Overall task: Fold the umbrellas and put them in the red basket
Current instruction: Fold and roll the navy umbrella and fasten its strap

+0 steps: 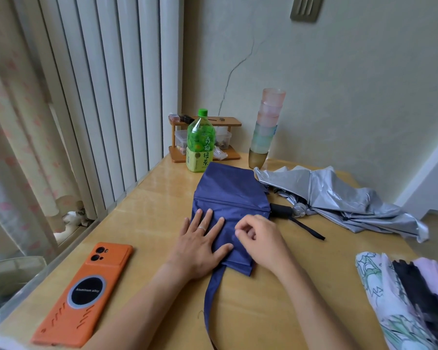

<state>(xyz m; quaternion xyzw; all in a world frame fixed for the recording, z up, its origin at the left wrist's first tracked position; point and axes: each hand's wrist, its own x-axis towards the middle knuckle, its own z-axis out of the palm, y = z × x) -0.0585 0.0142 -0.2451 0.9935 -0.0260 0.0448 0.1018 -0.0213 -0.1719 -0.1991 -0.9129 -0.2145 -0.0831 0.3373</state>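
While I watch through the head camera, the far left shows a pale curtain [23, 137] with faint pink marks, and beside it a row of white vertical slats [116, 84]. On the near left of the wooden table [149, 210] lies an orange phone [84, 294], back up; the black disc on its case carries small white lettering that I read as "Aluminium alloy".

Next comes the left hand [200, 246]. It lies flat, fingers straight and spread, pressing down on the near part of the blue umbrella [230, 190]. A ring sits on one finger. That umbrella lies collapsed in the middle of the table, its cloth flattened in folds, and a blue strap [209, 299] trails from it toward the near edge.

Behind it stands a green bottle [200, 145] with a green cap, labelled 青梅绿茶, in front of a small wooden rack [228, 121] holding clear boxes.

The right hand [261, 241] rests on the blue cloth just beside the left, fingers curled, thumb and forefinger pinching a fold of it.

Further right, a leaning stack of pastel cups [266, 127] stands by the wall. A silver umbrella [339, 198] sprawls loosely across the right side, its black handle [280, 210] touching the blue one. At the near right edge lies a patterned umbrella [390, 299] in white, green and black.
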